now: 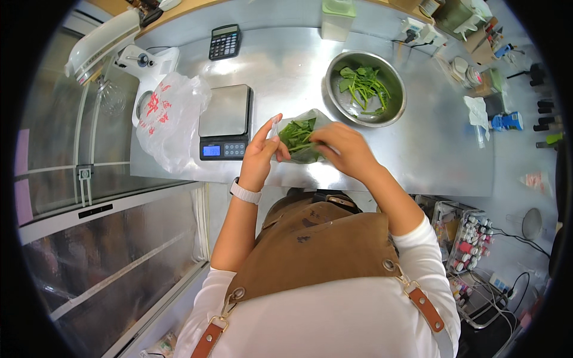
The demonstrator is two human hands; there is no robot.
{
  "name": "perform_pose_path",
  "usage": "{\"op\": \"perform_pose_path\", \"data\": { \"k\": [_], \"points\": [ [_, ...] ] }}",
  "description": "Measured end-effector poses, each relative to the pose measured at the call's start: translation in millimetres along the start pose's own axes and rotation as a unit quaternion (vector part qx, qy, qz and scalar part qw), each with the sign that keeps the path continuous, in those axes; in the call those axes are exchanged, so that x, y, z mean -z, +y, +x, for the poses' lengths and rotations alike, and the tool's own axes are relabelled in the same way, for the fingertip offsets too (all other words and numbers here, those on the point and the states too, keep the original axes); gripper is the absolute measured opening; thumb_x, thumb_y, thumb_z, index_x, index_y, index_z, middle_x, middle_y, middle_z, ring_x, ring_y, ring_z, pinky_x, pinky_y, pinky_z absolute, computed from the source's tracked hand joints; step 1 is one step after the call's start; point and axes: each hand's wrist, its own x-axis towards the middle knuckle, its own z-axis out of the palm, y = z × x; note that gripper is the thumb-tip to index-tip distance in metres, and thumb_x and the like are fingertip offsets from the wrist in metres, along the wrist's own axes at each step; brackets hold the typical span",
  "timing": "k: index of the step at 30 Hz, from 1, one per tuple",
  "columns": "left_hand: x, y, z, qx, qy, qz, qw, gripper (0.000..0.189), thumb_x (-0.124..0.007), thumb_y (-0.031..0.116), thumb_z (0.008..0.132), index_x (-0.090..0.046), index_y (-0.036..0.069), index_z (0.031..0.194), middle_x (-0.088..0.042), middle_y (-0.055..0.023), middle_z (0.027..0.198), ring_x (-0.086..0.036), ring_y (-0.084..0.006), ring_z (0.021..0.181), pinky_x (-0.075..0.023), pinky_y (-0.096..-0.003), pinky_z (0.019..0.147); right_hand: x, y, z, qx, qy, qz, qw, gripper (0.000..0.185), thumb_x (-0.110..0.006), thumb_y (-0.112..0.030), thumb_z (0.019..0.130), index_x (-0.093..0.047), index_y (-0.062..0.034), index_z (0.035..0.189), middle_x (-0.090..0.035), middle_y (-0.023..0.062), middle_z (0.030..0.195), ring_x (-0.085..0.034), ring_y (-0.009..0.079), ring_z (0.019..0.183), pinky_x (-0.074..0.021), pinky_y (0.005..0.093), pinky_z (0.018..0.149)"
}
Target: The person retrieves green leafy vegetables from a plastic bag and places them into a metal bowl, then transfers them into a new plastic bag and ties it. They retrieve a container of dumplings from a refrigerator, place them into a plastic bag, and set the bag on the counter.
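Observation:
My left hand [264, 150] pinches the left edge of a clear plastic bag [315, 117], thumb against fingers. Green leafy vegetables [296, 134] with cut stems lie in the bag's mouth. My right hand [342, 145] is at the bag's right side, its blurred fingertips by the stems; whether they grip anything does not show. To the upper right, a round steel bowl [399, 105] holds more leafy stems [365, 89]. A digital kitchen scale [225, 112] with a lit display and a bare steel plate stands just left of my left hand.
A white plastic bag with red print [172, 125] lies beside the scale, partly against a white stand mixer [156, 67]. A black calculator [224, 42] and a green-lidded container [338, 22] stand at the back of the steel table [438, 147]. Tissue [476, 112] and a blue item [506, 121] are at right.

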Motion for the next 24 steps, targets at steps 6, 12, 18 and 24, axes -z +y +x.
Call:
{"op": "perform_pose_path", "data": {
  "k": [6,12,18,24],
  "points": [
    [-3,-2,-4,-0.013,0.018,-0.004,1.0,0.045,-0.042,0.01,0.099,-0.043,0.006,0.144,-0.06,-0.0051,0.068,-0.043,-0.0084,0.063,-0.0369,-0.0218,0.062,6,13,24,0.09,0.039,-0.065,0.993,0.021,-0.069,-0.009,0.08,-0.069,-0.009,0.101,-0.067,0.0041,0.11,-0.063,0.0219,0.1,-0.053,0.0343,0.079],
    [-3,-4,-12,-0.01,0.032,0.004,0.999,0.044,-0.043,0.01,0.099,-0.044,0.005,0.143,-0.059,-0.0046,0.068,-0.046,-0.0086,0.063,-0.0375,-0.0221,0.063,58,140,24,-0.294,0.106,-0.066,0.948,0.045,-0.075,-0.03,0.078,-0.065,-0.011,0.118,-0.065,0.0167,0.115,-0.066,0.0299,0.099,-0.0525,0.04,0.084],
    [-6,-4,-14,0.005,0.052,-0.009,0.999,0.045,-0.044,0.009,0.098,-0.044,0.005,0.143,-0.059,-0.0034,0.069,-0.05,-0.0084,0.065,-0.038,-0.0218,0.063,20,207,57,-0.484,-0.005,-0.167,0.859,0.108,-0.079,-0.06,0.065,-0.024,-0.0283,0.152,-0.019,0.0316,0.152,-0.035,0.0527,0.132,-0.0366,0.0537,0.106],
    [-5,-8,-17,-0.008,0.073,-0.009,0.997,0.045,-0.045,0.009,0.098,-0.043,0.005,0.143,-0.064,-0.004,0.084,-0.055,-0.0089,0.068,-0.0389,-0.0218,0.062,3,219,71,-0.51,-0.087,-0.205,0.831,0.095,-0.082,-0.05,0.067,-0.034,-0.0339,0.146,-0.033,0.0221,0.142,-0.047,0.0472,0.12,-0.0448,0.0548,0.097]
  ]
}}
